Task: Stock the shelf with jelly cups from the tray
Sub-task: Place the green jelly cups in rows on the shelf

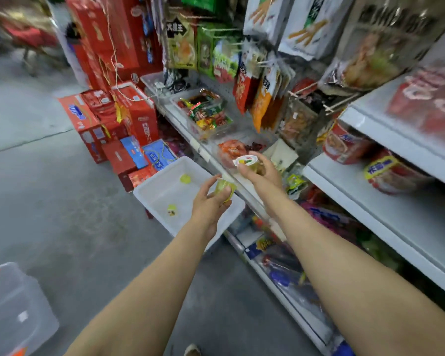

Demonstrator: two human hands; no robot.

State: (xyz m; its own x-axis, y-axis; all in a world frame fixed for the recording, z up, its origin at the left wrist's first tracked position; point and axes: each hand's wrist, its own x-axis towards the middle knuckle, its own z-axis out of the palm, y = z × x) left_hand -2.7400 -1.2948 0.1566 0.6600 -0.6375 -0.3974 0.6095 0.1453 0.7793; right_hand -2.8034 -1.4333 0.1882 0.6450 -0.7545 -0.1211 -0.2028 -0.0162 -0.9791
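I read "大胜王" in white on a black patch atop the green-yellow snack bag hanging at the top; the red carton carries white Chinese characters too blurred for me to make out, like the other packaging

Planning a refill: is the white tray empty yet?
Not empty. Two jelly cups lie in the tray.

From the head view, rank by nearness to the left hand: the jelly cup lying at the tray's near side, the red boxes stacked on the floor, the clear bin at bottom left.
From the left hand:
1. Jelly cup, in the white tray, just left.
2. Red boxes, beyond the tray.
3. Clear bin, bottom-left corner.
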